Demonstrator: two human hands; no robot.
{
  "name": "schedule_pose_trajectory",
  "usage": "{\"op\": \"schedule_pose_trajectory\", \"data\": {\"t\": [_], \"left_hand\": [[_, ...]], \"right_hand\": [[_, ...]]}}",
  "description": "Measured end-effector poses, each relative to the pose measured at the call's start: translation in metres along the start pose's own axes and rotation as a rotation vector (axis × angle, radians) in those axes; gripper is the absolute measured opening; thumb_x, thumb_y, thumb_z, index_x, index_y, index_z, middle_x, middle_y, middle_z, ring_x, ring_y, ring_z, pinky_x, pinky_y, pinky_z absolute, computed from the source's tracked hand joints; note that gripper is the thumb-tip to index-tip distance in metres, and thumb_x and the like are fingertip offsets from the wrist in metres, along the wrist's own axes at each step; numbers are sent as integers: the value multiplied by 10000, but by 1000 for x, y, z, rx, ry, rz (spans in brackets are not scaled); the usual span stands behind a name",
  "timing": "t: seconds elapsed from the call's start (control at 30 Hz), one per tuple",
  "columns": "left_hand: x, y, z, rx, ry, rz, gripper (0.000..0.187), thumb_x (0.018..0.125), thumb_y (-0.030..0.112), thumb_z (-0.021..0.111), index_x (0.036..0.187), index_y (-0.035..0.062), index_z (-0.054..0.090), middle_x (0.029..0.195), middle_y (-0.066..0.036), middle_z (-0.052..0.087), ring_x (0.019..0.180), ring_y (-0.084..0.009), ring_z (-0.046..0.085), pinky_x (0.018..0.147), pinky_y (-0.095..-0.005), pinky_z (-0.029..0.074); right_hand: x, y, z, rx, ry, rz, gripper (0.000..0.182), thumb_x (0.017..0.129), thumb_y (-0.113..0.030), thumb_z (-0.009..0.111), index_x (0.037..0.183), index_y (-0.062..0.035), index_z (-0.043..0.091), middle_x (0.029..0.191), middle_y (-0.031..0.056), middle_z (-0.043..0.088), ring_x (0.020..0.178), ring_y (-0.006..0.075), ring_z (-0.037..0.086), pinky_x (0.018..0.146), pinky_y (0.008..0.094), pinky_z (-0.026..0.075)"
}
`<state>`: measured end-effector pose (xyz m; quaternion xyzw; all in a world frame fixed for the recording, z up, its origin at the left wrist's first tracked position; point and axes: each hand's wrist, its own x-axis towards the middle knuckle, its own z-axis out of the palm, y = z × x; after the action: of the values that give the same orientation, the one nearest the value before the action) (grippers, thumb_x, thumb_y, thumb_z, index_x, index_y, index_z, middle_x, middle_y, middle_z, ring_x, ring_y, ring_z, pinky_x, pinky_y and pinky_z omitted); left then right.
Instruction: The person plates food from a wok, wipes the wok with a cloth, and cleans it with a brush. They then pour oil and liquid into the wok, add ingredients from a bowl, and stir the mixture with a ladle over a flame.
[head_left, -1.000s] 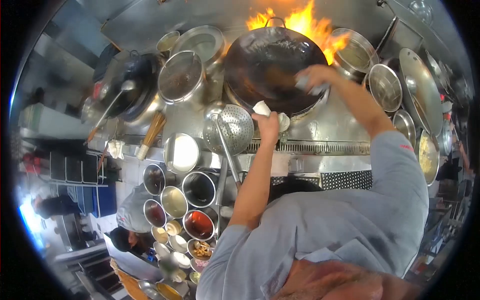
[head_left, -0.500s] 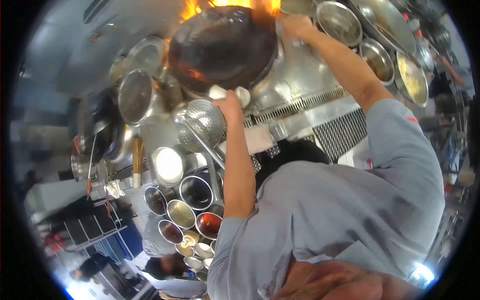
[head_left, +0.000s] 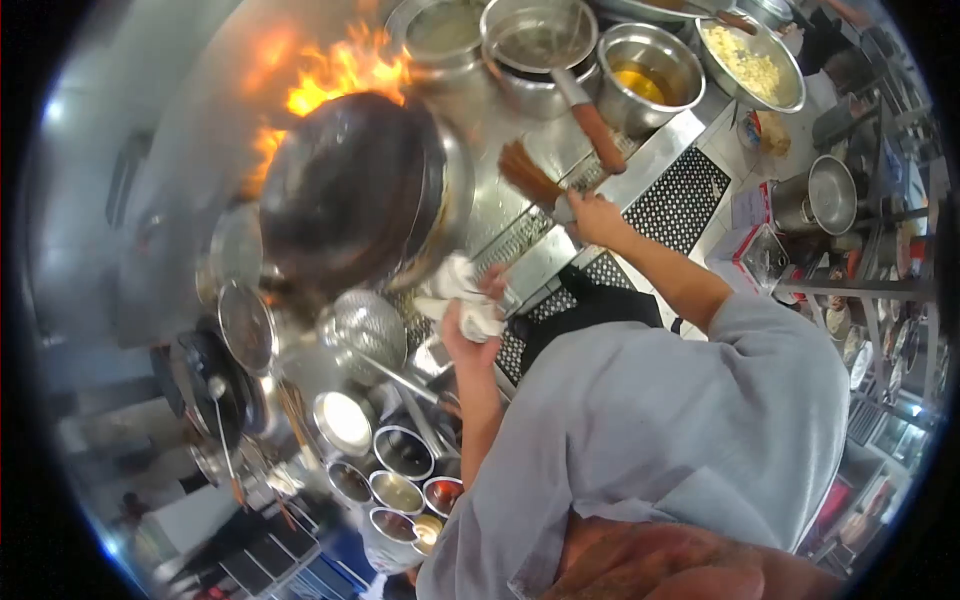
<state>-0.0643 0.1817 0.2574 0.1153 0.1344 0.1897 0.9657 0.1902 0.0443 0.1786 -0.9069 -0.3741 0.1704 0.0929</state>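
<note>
A large dark wok (head_left: 350,190) sits tilted on the burner, with flames (head_left: 330,75) rising behind its far rim. My left hand (head_left: 470,325) is closed on a white cloth (head_left: 455,285) at the wok's near edge. My right hand (head_left: 592,215) is to the right of the wok, over the steel counter. It grips a bamboo brush (head_left: 528,175) whose brown bristles point toward the wok.
A perforated skimmer (head_left: 365,330) lies below the wok. Several round seasoning pots (head_left: 400,455) stand in a cluster at the lower left, and a second dark wok (head_left: 225,385) with a ladle is beside them. Steel pots (head_left: 640,65) and a bowl of yellow food (head_left: 750,55) line the top. A perforated drain panel (head_left: 675,195) lies right of the brush.
My right hand left the wok's far rim, came down to the counter and now holds the bamboo brush. My left hand stays on the cloth. The view swung right.
</note>
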Motion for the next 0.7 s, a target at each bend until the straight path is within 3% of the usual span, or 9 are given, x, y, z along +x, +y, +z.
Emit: {"op": "schedule_pose_trajectory", "data": {"t": [0.17,0.2,0.27,0.3,0.33,0.4,0.43,0.6,0.7], "left_hand": [[121,-79,82,248,-95,-277,576,843,351,519,1339,103,364,1288,-231,443,1195,-468,428,968,-581,385],[149,-91,91,276,-57,-331,561,845,361,518,1324,101,384,1264,-220,463,1186,-464,438,978,-582,372],[192,-110,115,160,-136,-386,472,890,362,456,1278,93,440,1200,-124,531,1116,-408,516,862,-587,443],[207,-115,126,131,-62,-391,385,879,319,512,1163,58,522,1102,-112,587,1011,-324,589,786,-480,507],[213,-121,125,135,-61,-392,385,879,319,512,1163,58,522,1102,-112,587,1011,-324,589,786,-480,507],[222,-131,133,442,159,-79,275,856,226,573,1050,31,578,966,-88,630,872,-225,633,714,-359,526],[217,-127,133,404,187,-56,215,827,144,608,999,15,602,868,-61,642,765,-160,633,688,-294,519],[168,-98,116,723,275,49,314,793,181,638,1043,1,580,894,-85,633,765,-198,634,647,-330,523],[134,-72,109,801,338,190,409,782,107,637,1150,-36,527,1000,-105,612,837,-199,618,704,-326,518]], "right_hand": [[9,51,-2,364,-78,-279,427,766,-417,654,1069,-120,615,1066,187,604,970,359,593,810,424,484],[22,72,26,677,149,-438,401,766,-420,660,1059,-146,648,1079,175,613,939,362,601,802,407,487],[-1,75,-25,668,-8,-81,415,790,-370,639,1116,-113,615,1051,203,616,891,353,618,789,388,494],[-2,80,-34,603,64,153,382,826,-326,594,1112,-73,594,984,166,638,787,320,632,772,373,501],[4,90,-34,607,64,152,382,826,-326,594,1112,-73,594,984,166,638,787,320,632,772,373,501],[18,106,-45,1869,-43,424,371,850,-326,551,1118,-71,579,976,123,627,810,259,622,765,359,503],[26,109,-46,2069,-34,445,390,865,-349,521,1138,-75,568,983,87,605,881,210,595,788,360,493],[112,82,-52,2209,254,610,376,867,-385,529,1095,-90,572,991,60,621,842,186,607,699,332,500],[166,57,-48,2065,541,617,491,880,-439,482,1174,-50,540,1074,78,587,912,207,567,803,389,460]]}}
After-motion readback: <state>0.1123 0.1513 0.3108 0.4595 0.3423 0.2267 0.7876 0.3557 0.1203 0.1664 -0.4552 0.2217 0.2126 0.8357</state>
